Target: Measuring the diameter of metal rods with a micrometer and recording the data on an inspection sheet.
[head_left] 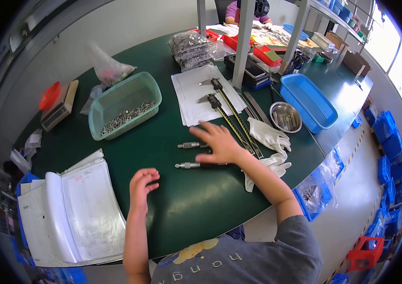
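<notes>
My right hand [219, 141] lies flat on the dark green table [187, 203], fingers spread, over the handles of two small metal micrometers [192, 146] [187, 165] that point left. It holds nothing. My left hand [141, 183] rests on the table to the left of them, fingers loosely curled and empty. Two long calipers [220, 104] lie just beyond the right hand, partly on a white paper sheet [192, 92]. White cloth gloves [271, 142] lie to the right of my right forearm.
A teal mesh basket [125, 102] with several small metal parts stands at the back left. A round steel bowl [285, 117] and a blue tray [311, 100] sit at the right. An open binder [73, 208] lies at the near left. Another person sits at the far end.
</notes>
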A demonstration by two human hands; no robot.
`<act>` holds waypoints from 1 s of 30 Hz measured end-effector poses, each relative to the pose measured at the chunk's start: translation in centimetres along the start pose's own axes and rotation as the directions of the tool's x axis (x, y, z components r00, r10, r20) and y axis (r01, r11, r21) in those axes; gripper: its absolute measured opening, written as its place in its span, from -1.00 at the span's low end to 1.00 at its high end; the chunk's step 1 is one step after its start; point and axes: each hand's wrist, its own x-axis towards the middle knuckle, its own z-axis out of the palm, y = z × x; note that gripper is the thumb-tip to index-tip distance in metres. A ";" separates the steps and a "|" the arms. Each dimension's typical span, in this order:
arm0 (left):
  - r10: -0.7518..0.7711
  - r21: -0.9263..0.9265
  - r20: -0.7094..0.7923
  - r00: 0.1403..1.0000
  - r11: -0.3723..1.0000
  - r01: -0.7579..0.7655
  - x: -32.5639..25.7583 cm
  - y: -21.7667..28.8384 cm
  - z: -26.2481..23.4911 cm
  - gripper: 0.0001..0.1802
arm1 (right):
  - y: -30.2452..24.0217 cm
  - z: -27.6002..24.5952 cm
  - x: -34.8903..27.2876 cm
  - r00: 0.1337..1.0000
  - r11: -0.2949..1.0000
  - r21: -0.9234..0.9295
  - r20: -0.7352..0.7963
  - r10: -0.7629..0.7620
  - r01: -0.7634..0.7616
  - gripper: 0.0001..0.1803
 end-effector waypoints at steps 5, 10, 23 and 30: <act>0.021 0.075 0.126 0.992 0.997 -0.030 12.2 3.3 4.8 -0.58 | 6.0 -0.1 5.0 0.770 0.822 -0.042 -0.378 0.513 -0.568 -0.44; -0.311 0.118 0.014 0.950 0.944 0.307 21.7 3.4 10.8 -0.25 | 8.5 1.9 6.1 0.655 0.701 -0.064 -0.424 0.625 -0.710 -0.35; -0.227 0.312 -0.074 0.971 0.920 0.239 27.2 2.8 14.3 -0.64 | 9.6 2.8 6.8 0.693 0.743 -0.070 -0.426 0.581 -0.666 -0.52; -0.213 -0.051 -0.066 0.975 0.976 0.210 30.2 0.8 14.7 -0.66 | 11.7 2.5 7.4 0.591 0.657 -0.011 -0.450 0.670 -0.754 -0.85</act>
